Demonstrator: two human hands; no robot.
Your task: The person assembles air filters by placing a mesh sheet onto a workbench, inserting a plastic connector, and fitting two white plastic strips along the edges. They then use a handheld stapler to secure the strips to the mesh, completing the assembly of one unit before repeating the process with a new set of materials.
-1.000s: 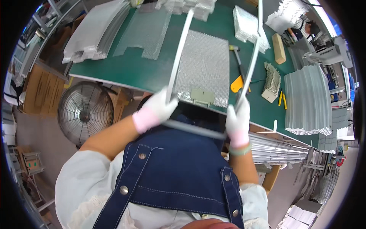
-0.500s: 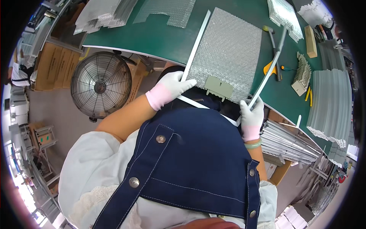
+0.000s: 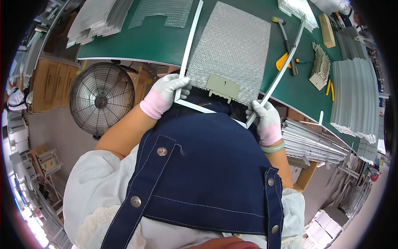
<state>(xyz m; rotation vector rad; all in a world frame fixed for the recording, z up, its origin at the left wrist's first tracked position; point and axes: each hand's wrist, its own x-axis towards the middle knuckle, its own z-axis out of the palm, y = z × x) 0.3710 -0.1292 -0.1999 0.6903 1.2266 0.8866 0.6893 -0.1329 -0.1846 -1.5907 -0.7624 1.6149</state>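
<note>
One green worktable (image 3: 145,41), floor fan (image 3: 100,101) beside.

Knit cloth gloves cover both hands. Between the fingers, a smooth matt metal frame (image 3: 215,111); just beyond them, rough glinting metal mesh (image 3: 232,45) on a matt green mat (image 3: 141,41).

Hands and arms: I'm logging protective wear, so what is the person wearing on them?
Both the left hand and the right hand wear white knit gloves with pink cuffs. A pale green bangle circles the right wrist. White sleeves are pushed up, forearms bare.
</note>
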